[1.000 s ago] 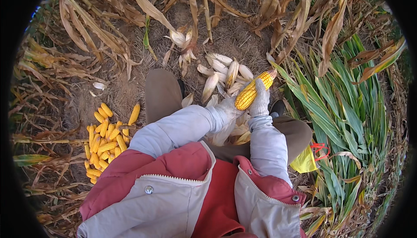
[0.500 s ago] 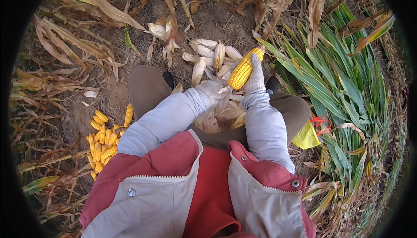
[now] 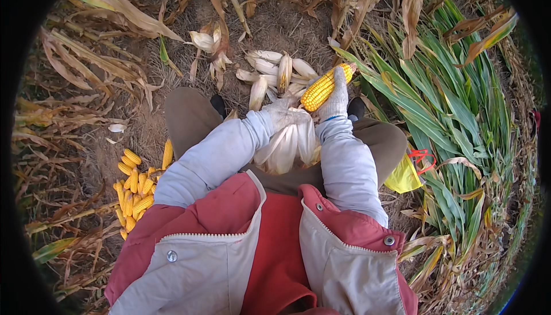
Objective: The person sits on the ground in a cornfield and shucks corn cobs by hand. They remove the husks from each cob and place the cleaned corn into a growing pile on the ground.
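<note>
A yellow ear of corn (image 3: 320, 91) lies slantwise in my gloved right hand (image 3: 337, 99), which is wrapped round it, tip toward the upper right. At the ear's lower end, my gloved left hand (image 3: 284, 115) is closed on pale corn husk (image 3: 287, 145). The husk hangs down in long strips between my forearms. Whether it is still joined to the ear is hidden by the hands. Just beyond my hands, several ears in dry husks (image 3: 268, 68) lie in a heap on the ground.
Bare yellow ears (image 3: 132, 188) are piled at my left. A yellow bag (image 3: 403, 176) with red handles lies by my right knee. Cut green corn leaves (image 3: 453, 108) spread along the right. Dry stalks (image 3: 97, 56) stand and lie at the left and far side.
The husk strips have come down below my left hand and now hang loose over my lap. The ear has shifted slightly right and tilted flatter in my right hand.
</note>
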### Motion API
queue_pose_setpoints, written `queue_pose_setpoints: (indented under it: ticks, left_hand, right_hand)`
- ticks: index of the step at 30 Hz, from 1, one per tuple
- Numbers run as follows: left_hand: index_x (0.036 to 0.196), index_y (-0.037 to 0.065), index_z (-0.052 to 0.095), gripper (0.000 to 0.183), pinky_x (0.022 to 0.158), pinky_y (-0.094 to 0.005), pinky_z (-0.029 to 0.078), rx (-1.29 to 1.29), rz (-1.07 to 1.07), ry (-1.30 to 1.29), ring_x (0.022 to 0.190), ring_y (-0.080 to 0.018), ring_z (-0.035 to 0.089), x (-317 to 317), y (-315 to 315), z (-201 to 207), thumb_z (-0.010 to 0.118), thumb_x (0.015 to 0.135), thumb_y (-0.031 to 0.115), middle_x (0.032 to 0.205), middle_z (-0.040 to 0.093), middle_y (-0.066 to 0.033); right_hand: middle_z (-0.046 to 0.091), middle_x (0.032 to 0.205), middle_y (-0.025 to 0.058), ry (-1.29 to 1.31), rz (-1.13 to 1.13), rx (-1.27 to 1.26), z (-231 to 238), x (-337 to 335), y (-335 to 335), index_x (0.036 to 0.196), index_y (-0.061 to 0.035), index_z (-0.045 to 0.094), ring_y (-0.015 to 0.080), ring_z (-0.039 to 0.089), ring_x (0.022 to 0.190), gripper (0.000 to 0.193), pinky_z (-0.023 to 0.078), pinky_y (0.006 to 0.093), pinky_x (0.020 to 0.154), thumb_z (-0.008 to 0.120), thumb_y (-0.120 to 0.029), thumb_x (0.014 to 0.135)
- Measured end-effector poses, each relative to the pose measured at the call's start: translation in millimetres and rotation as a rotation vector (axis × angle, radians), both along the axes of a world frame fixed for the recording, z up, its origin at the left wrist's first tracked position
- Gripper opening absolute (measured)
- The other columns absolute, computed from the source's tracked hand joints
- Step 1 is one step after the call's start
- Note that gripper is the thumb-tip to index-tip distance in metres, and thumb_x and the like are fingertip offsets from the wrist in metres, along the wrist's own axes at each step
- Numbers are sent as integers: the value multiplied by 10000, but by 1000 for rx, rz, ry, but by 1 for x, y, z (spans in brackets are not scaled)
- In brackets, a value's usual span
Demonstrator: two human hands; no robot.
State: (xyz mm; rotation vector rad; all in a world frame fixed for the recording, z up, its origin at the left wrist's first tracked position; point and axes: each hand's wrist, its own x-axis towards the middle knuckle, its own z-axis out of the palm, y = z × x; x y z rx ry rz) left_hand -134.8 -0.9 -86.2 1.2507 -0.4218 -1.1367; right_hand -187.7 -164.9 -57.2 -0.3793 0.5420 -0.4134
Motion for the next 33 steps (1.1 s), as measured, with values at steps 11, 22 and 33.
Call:
queue_pose_setpoints:
  ticks: [11, 22, 33]
  left_hand:
    - [1130, 57, 613, 469, 875, -439, 500, 480, -371, -1161, 992, -391, 626, -42, -1, 55, 618, 872, 449, 992, 655, -185]
    - [1053, 10, 671, 302, 896, -325, 492, 121, 263, -292, 961, -222, 647, 4, 7, 23, 541, 1007, 279, 992, 694, -91]
    - [1181, 33, 596, 451, 654, -298, 567, 0, 414, 24, 824, -147, 637, -6, 32, 75, 724, 848, 308, 950, 653, -84]
  right_hand:
    - [598, 940, 75, 112, -393, -444, 2, -5, -26, 1193, -22, 518, 177, 607, 782, 425, 521, 309, 692, 725, -187, 861]
    - [596, 1022, 147, -91, -142, -172, 9, -7, -16, 1321, -83, 433, 307, 621, 868, 539, 548, 454, 780, 521, -484, 972]
    - [603, 1231, 148, -201, 509, -333, 19, -7, 25, 1389, -10, 450, 263, 644, 1022, 469, 538, 394, 877, 511, -269, 1003]
